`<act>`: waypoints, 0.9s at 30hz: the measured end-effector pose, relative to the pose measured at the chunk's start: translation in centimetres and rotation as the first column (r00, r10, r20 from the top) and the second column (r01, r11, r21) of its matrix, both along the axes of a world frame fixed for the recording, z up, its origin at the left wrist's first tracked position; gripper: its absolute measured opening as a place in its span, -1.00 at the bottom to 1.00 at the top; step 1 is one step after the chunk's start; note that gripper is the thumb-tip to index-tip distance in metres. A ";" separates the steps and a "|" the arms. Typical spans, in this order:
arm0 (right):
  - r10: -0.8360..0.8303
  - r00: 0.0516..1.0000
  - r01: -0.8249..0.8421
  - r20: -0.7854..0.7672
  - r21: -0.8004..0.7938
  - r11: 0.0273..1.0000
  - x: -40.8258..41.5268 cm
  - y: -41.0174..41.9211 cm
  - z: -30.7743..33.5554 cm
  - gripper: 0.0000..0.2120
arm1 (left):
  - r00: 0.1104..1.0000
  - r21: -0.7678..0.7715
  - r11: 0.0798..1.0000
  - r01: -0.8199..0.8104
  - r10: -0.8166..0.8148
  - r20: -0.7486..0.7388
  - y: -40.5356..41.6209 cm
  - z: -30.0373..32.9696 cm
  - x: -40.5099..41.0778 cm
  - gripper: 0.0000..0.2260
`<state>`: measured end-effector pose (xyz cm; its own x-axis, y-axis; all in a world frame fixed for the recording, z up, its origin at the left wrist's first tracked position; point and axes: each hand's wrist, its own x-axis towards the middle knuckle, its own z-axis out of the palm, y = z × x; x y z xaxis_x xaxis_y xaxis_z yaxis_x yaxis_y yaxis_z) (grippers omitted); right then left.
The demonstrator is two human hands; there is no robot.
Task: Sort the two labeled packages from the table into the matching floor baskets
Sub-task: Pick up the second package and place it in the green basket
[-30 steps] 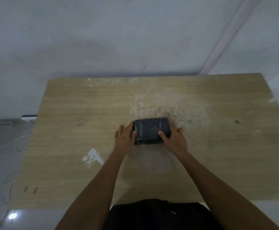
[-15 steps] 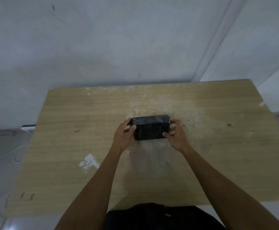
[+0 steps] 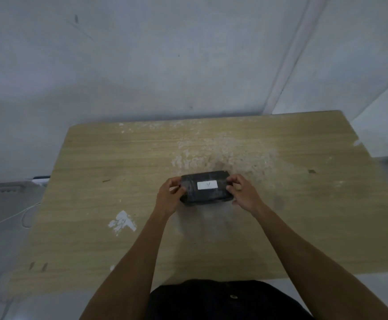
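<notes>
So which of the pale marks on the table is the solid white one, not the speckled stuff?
The white paint-like blotch near the left forearm, on the wooden table. The scuffed patch beyond the black package is scattered flecks.

Black package [image 3: 205,189] now tilted up between both hands, its white label [image 3: 207,185] newly facing the camera.

A dark, glossy, plastic-wrapped rectangular package [image 3: 205,190] is sitting lengthwise near the middle of the worn wooden table [image 3: 100,162], somewhat nearer its far edge than its near one, its broad face with a small white rectangular label [image 3: 207,185] bearing an illegible handwritten mark showing upward.
</notes>
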<state>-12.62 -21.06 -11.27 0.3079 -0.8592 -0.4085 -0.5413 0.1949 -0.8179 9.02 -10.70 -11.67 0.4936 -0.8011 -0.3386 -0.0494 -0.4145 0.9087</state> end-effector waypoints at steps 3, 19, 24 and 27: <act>0.013 0.999 -0.014 0.039 0.014 1.000 -1.2 0.8 -1.3 -0.62 | 0.995 0.026 0.998 0.053 -0.055 0.082 1.1 -1.0 -0.5 -0.66; -0.094 0.995 0.096 -0.042 0.034 0.995 -0.2 0.3 -2.5 -0.48 | 0.980 0.264 0.964 -0.027 -0.026 0.195 2.9 -2.4 -2.7 -0.65; 0.128 0.991 -0.126 -0.033 0.053 0.991 0.5 2.2 -3.1 -0.54 | 0.951 0.358 0.930 0.083 -0.182 0.252 2.7 -2.7 -3.4 -0.65; 0.171 0.985 -0.170 -0.034 0.027 0.985 0.5 2.0 -2.9 -0.58 | 0.940 0.340 0.937 0.077 -0.182 0.289 2.5 -2.5 -2.5 -0.62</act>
<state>-12.11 -19.08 -14.22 0.4341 -0.7853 -0.4415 -0.5969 0.1163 -0.7938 6.51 -8.18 -14.12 0.5145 -0.7402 -0.4329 -0.3809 -0.6496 0.6580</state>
